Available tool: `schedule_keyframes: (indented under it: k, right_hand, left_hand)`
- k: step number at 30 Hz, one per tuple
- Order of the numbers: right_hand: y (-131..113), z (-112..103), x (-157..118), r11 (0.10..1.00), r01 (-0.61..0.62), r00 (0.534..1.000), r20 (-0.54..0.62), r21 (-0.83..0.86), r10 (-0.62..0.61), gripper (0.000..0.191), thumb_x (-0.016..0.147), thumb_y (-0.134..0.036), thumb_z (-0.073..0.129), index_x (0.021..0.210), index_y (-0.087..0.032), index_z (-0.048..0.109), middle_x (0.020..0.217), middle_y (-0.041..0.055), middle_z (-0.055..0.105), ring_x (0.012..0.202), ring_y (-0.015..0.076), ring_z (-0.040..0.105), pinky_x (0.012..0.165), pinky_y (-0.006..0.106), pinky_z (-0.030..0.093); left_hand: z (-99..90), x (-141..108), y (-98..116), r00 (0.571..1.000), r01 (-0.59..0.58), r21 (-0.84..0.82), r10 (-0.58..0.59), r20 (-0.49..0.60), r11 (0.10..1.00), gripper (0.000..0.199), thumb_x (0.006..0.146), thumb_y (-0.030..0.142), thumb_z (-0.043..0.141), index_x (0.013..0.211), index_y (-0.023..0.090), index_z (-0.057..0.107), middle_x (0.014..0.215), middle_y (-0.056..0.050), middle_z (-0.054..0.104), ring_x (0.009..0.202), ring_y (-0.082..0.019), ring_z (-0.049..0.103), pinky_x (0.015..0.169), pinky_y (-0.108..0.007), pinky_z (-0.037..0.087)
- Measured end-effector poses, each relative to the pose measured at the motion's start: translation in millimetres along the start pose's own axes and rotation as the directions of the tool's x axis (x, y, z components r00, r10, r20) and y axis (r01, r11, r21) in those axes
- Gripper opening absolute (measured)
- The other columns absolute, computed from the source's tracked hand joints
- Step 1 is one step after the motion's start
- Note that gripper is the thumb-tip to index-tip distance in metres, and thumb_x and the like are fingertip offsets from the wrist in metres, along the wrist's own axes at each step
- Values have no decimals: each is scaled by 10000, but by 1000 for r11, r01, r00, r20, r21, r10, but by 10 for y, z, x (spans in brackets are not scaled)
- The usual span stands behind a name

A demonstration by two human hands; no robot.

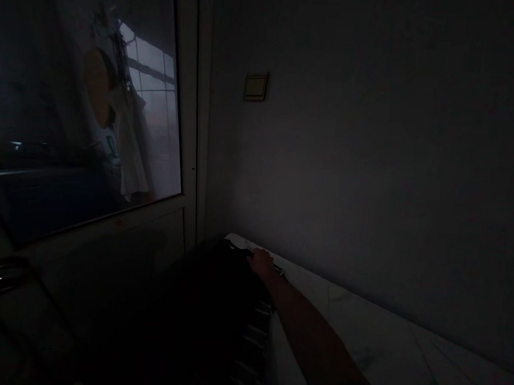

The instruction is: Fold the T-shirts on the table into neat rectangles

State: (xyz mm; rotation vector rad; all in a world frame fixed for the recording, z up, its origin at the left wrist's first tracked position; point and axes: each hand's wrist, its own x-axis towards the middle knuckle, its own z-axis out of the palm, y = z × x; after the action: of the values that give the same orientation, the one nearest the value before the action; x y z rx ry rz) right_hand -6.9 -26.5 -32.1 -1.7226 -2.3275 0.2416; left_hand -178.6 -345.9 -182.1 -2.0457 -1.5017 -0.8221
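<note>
The room is very dark. My right hand point(261, 263) reaches in from the lower right, its fingers curled and closed on the upper edge of a black cloth point(214, 307), perhaps a garment. Pale stripes show along the cloth's right side, below my wrist. It hangs over the end of a white marble-patterned surface point(370, 335); where its lower part ends is lost in the dark. I cannot make out my left hand.
A door with a glass pane point(156, 121) stands on the left, with a metal handle point(2, 277). Through the glass, a round board point(97, 87) and a pale cloth point(130, 148) hang. A light switch point(255, 87) is on the grey wall point(366, 147).
</note>
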Motion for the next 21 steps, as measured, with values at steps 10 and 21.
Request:
schedule_keyframes:
  k: [10, 21]
  right_hand:
    - [-449, -127, -210, 965, 262, 959, -121, 24, -257, 395, 1063, -241, 309, 1333, -139, 578, 1291, 164, 669, 1125, 225, 652, 932, 311, 465]
    - [-106, -310, -3070, 102, 994, 94, -153, -46, -984, 173, 1013, -331, 535, 1129, -273, 650, 982, 16, 766, 724, 134, 639, 623, 254, 483]
  left_hand:
    - [93, 215, -29, 964, 259, -3, -258, 58, 966, 377, 967, 355, 439, 1261, 485, 636, 1173, -12, 743, 1068, -313, 715, 832, -613, 610]
    - [-1175, 828, -136, 954, 75, 47, -86, 288, 996, 670, 858, 90, 472, 1488, 318, 491, 1606, -93, 416, 1498, -345, 327, 1171, -610, 327]
